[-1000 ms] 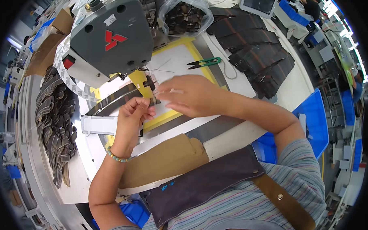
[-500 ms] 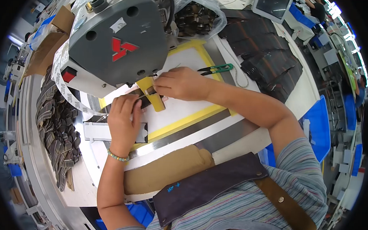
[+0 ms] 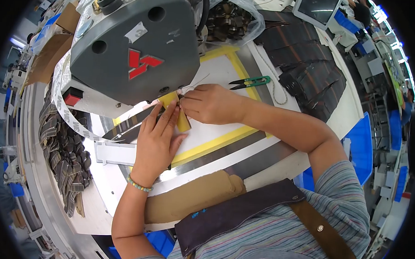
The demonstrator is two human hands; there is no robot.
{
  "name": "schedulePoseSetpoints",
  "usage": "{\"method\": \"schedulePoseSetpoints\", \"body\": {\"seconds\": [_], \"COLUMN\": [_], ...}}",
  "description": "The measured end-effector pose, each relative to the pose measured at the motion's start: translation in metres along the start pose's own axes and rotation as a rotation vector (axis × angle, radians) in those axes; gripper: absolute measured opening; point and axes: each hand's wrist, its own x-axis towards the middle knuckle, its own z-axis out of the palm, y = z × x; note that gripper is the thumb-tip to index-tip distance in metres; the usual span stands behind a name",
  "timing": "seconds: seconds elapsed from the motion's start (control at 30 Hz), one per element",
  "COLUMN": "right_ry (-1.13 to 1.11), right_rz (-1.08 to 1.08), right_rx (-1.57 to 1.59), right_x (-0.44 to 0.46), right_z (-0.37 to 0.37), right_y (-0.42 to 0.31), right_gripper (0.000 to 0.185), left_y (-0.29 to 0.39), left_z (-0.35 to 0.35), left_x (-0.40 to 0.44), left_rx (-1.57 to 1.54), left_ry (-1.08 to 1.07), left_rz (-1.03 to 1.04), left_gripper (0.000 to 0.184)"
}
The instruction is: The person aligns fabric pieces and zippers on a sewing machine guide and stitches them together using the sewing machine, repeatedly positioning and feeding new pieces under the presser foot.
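Observation:
Below the grey sewing machine head (image 3: 137,49) with its red emblem, both hands meet at a narrow yellow piece (image 3: 184,123). My left hand (image 3: 156,143) has its fingers stretched out, their tips resting on the yellow piece, with the thumb apart. My right hand (image 3: 214,104) is closed in a pinch at the piece's right side; the fingers hide what they hold. A white work surface (image 3: 214,77) edged with yellow tape (image 3: 211,141) lies underneath. Green-handled thread snips (image 3: 257,81) rest to the right of my right hand.
Dark striped fabric strips (image 3: 67,156) are heaped at the left. A clear bag (image 3: 254,24) of small dark pieces stands behind, near layered dark striped fabric (image 3: 310,64). A brown padded roll (image 3: 193,195) lies along the front edge. A blue bin (image 3: 357,144) stands at the right.
My left hand has moved right and up, its fingers now over the yellow piece. The small dark strap seen at my right fingertips is now hidden. The camera view has shifted slightly.

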Motion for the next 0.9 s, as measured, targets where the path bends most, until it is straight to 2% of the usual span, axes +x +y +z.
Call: {"method": "schedulePoseSetpoints", "body": {"seconds": [0.23, 0.33, 0.57, 0.67, 0.9], "right_ry": [-0.142, -0.191, -0.224, -0.266, -0.157], "right_rz": [0.074, 0.151, 0.449, 0.394, 0.443], "right_rx": [0.021, 0.155, 0.232, 0.207, 0.213], "right_x": [-0.002, -0.008, -0.031, -0.028, -0.030], "right_z": [-0.004, -0.016, -0.022, -0.024, -0.019], "right_y": [-0.008, -0.009, 0.006, 0.005, 0.004], "right_gripper": [0.017, 0.029, 0.057, 0.057, 0.056], "left_y": [-0.008, -0.010, -0.007, -0.007, -0.007], "left_z": [-0.001, 0.001, 0.002, 0.000, 0.001], "left_x": [0.003, 0.004, 0.002, 0.002, 0.003], "left_rx": [-0.005, 0.001, -0.021, -0.001, 0.024], "left_ry": [0.033, 0.036, 0.039, 0.032, 0.025], "left_rz": [0.039, 0.070, 0.050, 0.049, 0.055], "left_gripper": [0.061, 0.061, 0.062, 0.061, 0.058]}}
